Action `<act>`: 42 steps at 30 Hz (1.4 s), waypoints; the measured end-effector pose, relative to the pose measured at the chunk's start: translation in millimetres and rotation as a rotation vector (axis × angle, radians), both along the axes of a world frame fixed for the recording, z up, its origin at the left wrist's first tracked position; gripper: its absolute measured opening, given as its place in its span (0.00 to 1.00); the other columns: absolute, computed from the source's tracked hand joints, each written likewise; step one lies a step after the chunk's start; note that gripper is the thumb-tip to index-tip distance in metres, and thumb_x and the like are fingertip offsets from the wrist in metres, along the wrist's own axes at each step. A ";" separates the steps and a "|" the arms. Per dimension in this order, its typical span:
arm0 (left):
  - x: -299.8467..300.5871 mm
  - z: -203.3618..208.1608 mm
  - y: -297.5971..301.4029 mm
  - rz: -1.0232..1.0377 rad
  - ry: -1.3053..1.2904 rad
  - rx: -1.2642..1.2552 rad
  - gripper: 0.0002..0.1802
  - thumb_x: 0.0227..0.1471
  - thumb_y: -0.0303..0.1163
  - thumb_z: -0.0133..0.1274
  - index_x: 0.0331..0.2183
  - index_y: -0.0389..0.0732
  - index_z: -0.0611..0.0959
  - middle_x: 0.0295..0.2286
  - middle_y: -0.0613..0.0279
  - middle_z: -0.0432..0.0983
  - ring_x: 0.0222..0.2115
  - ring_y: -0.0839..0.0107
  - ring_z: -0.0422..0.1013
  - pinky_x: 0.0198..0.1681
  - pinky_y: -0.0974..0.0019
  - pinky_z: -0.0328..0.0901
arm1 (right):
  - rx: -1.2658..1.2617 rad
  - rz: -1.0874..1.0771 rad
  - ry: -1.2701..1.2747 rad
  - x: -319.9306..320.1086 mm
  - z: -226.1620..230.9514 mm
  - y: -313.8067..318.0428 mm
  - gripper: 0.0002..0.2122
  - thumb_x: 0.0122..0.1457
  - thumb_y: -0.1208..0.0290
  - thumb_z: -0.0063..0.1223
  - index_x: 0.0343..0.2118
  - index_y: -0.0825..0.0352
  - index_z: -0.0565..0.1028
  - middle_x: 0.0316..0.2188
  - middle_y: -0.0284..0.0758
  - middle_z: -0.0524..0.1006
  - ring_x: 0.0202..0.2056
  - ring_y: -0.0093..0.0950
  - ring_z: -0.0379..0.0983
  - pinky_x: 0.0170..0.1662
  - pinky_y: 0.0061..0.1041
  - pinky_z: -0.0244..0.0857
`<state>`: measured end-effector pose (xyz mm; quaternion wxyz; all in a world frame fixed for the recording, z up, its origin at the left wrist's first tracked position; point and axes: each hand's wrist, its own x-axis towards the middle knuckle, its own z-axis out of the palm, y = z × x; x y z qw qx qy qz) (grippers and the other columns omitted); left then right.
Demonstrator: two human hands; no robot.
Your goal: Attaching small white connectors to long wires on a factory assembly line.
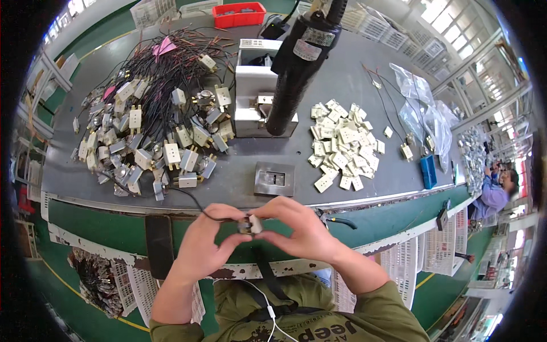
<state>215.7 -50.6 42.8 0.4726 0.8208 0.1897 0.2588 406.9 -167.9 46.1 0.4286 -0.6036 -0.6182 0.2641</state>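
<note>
Near the bench's front edge, my left hand [199, 242] and my right hand [299, 231] pinch a small plug housing [249, 224] between them. A black cable [196, 200] runs from it past my left fingers toward the heap. The fingertips partly hide the housing. Just beyond my hands lies a metal block fixture [274, 179] with a recessed slot. To the left is a large heap of wired plug units [135, 122], cream and grey with brass pins. Right of the fixture is a pile of cream plastic covers [343, 139].
A black cylindrical power tool [296, 74] stands over a metal stand [249, 105]. Pliers [340, 222] lie by the front edge. Farther right are clear plastic bags [428, 117] and a blue holder [428, 171]. A red bin [239, 15] sits at the back. Another person [493, 194] is at far right.
</note>
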 end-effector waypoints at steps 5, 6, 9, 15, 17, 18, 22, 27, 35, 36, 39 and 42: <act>-52.7 -6.0 20.0 0.396 -0.195 -0.154 0.23 0.43 0.17 0.61 0.43 0.38 0.73 0.41 0.56 0.72 0.42 0.68 0.71 0.47 0.66 0.67 | 0.185 -0.436 -0.249 65.8 -2.8 -11.7 0.17 0.46 0.81 0.64 0.41 0.68 0.75 0.34 0.35 0.77 0.34 0.26 0.74 0.39 0.23 0.67; -72.3 -9.2 25.6 0.492 -0.261 -0.127 0.24 0.45 0.16 0.60 0.45 0.38 0.71 0.43 0.56 0.71 0.43 0.69 0.70 0.48 0.67 0.66 | 0.155 -0.583 -0.266 85.7 -5.0 -9.4 0.17 0.48 0.80 0.63 0.43 0.69 0.75 0.34 0.36 0.77 0.36 0.26 0.74 0.41 0.24 0.67; -151.4 -27.3 44.2 0.940 -0.250 0.082 0.23 0.51 0.19 0.56 0.49 0.36 0.69 0.46 0.55 0.70 0.45 0.68 0.69 0.49 0.67 0.65 | 0.004 -0.883 -0.731 135.3 -13.8 -7.1 0.23 0.55 0.73 0.60 0.54 0.68 0.69 0.49 0.43 0.73 0.52 0.33 0.68 0.53 0.29 0.62; -358.1 -142.9 17.8 1.578 -0.388 -0.024 0.22 0.59 0.35 0.53 0.51 0.34 0.69 0.48 0.55 0.69 0.43 0.68 0.68 0.46 0.65 0.65 | 0.238 -0.750 -0.275 124.8 -42.9 -20.3 0.26 0.61 0.75 0.50 0.62 0.67 0.59 0.61 0.38 0.62 0.59 0.34 0.62 0.61 0.33 0.55; -406.2 -201.2 -20.2 1.752 -0.446 -0.379 0.26 0.57 0.38 0.55 0.51 0.33 0.69 0.49 0.56 0.69 0.42 0.68 0.68 0.44 0.65 0.65 | 0.256 -0.719 -0.222 113.2 -46.4 -18.9 0.25 0.62 0.75 0.50 0.62 0.67 0.59 0.61 0.38 0.62 0.58 0.33 0.62 0.61 0.33 0.55; -422.8 -228.8 -41.2 1.818 -0.089 -0.415 0.27 0.57 0.43 0.54 0.51 0.32 0.72 0.48 0.54 0.70 0.40 0.69 0.68 0.41 0.65 0.66 | 0.269 -0.693 -0.177 107.8 -46.6 -19.0 0.24 0.62 0.76 0.49 0.61 0.67 0.60 0.61 0.37 0.62 0.58 0.33 0.62 0.61 0.32 0.55; -447.8 -275.9 -89.5 1.721 -0.326 -0.971 0.26 0.57 0.45 0.52 0.46 0.30 0.77 0.36 0.49 0.76 0.35 0.63 0.72 0.39 0.62 0.67 | 0.184 -0.655 -0.141 93.4 -44.5 -20.5 0.23 0.61 0.78 0.47 0.60 0.67 0.61 0.59 0.37 0.64 0.57 0.31 0.63 0.59 0.31 0.57; -370.6 -178.5 3.6 1.490 0.477 -0.121 0.23 0.61 0.37 0.47 0.50 0.28 0.70 0.46 0.45 0.72 0.47 0.59 0.70 0.49 0.60 0.65 | 0.214 -0.629 0.016 70.1 -48.3 -24.0 0.24 0.57 0.85 0.49 0.58 0.69 0.64 0.54 0.40 0.68 0.52 0.30 0.68 0.55 0.29 0.62; -87.9 2.2 80.2 0.658 0.494 0.526 0.18 0.49 0.31 0.59 0.43 0.39 0.75 0.40 0.54 0.74 0.41 0.58 0.72 0.46 0.61 0.65 | 0.212 -0.314 -0.074 26.0 -33.7 -1.5 0.25 0.53 0.88 0.50 0.56 0.69 0.65 0.51 0.40 0.68 0.48 0.29 0.70 0.51 0.26 0.65; -67.9 8.9 78.6 0.609 0.527 0.462 0.18 0.48 0.32 0.59 0.41 0.40 0.76 0.39 0.54 0.75 0.40 0.57 0.73 0.44 0.60 0.66 | 0.196 -0.263 -0.064 22.8 -30.3 0.6 0.22 0.53 0.87 0.51 0.53 0.69 0.69 0.50 0.41 0.70 0.46 0.30 0.72 0.50 0.26 0.66; -53.2 21.1 74.8 0.610 0.570 0.441 0.18 0.47 0.31 0.60 0.41 0.39 0.76 0.35 0.55 0.76 0.37 0.60 0.74 0.40 0.60 0.67 | 0.179 -0.219 -0.086 9.8 -21.6 -1.1 0.19 0.53 0.86 0.52 0.49 0.69 0.72 0.47 0.42 0.74 0.46 0.33 0.73 0.48 0.28 0.67; -63.1 12.1 73.0 0.629 0.589 0.196 0.17 0.48 0.30 0.59 0.41 0.38 0.75 0.32 0.56 0.74 0.35 0.62 0.73 0.38 0.61 0.68 | 0.132 -0.099 -0.033 -4.0 -15.4 -0.3 0.17 0.54 0.84 0.54 0.47 0.68 0.74 0.43 0.41 0.76 0.44 0.35 0.74 0.47 0.29 0.68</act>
